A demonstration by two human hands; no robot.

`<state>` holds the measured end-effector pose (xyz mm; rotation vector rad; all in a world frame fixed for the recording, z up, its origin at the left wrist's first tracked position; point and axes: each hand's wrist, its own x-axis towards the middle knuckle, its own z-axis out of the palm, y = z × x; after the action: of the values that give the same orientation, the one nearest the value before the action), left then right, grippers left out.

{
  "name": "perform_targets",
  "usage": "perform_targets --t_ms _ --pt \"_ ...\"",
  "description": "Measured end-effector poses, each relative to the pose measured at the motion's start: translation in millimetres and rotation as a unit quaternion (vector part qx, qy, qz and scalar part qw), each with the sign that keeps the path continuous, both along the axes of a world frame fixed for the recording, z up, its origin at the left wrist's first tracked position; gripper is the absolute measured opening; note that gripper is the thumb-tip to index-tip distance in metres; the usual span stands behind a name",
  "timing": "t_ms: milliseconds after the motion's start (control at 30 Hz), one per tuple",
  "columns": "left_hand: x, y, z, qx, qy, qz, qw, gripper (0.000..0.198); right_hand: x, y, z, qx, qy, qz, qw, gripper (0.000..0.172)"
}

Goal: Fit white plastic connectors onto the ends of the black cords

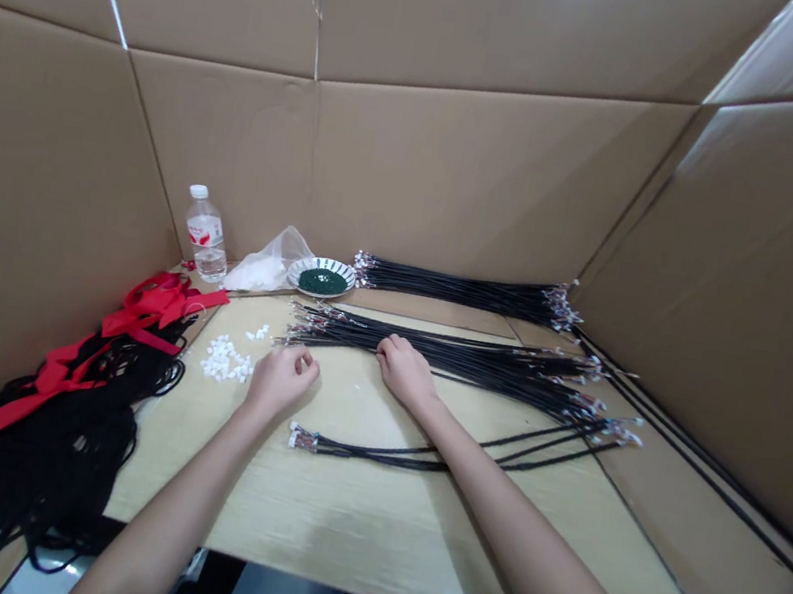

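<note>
Black cables with small white connectors and bare wire ends lie in a middle bundle [485, 357] across the table. My right hand [405, 372] is closed at this bundle's front edge, its fingers pinched on a black cable. My left hand [280, 379] is near the bundle's left wire ends, its fingers curled together; what they hold, if anything, is too small to make out. Left of it is a scattered pile of small white connectors [225, 360]. Several separate cables [370, 454] lie nearer me, passing under my right forearm, their connectors at the left end.
Another cable bundle [459, 288] lies at the back. A patterned plate [294, 282] of dark green bits, a clear plastic bag [265, 265] and a water bottle [205, 240] stand back left. Black cords with red ribbon [60, 373] hang over the left side. Cardboard walls [462, 176] surround the table.
</note>
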<state>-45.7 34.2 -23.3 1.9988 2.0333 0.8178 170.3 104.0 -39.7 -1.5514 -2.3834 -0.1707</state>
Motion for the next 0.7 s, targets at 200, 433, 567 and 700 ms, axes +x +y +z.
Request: perform_targets --t_ms 200,433,567,700 --pt "-15 3 2.4 0.008 0.080 0.109 0.991 0.032 1 0 0.7 0.005 0.026 0.006 1.000 0.018" --pt "-22 3 0.9 -0.019 0.135 0.155 0.978 0.026 8 0 14.9 0.013 0.103 0.008 0.995 0.020" --pt "-25 3 1.5 -0.024 0.149 0.163 0.975 0.023 12 1 34.7 0.011 0.141 0.039 0.989 0.017" --pt "-27 3 0.6 -0.023 0.153 0.167 0.974 0.022 16 -3 64.8 0.039 0.185 0.064 0.980 0.016"
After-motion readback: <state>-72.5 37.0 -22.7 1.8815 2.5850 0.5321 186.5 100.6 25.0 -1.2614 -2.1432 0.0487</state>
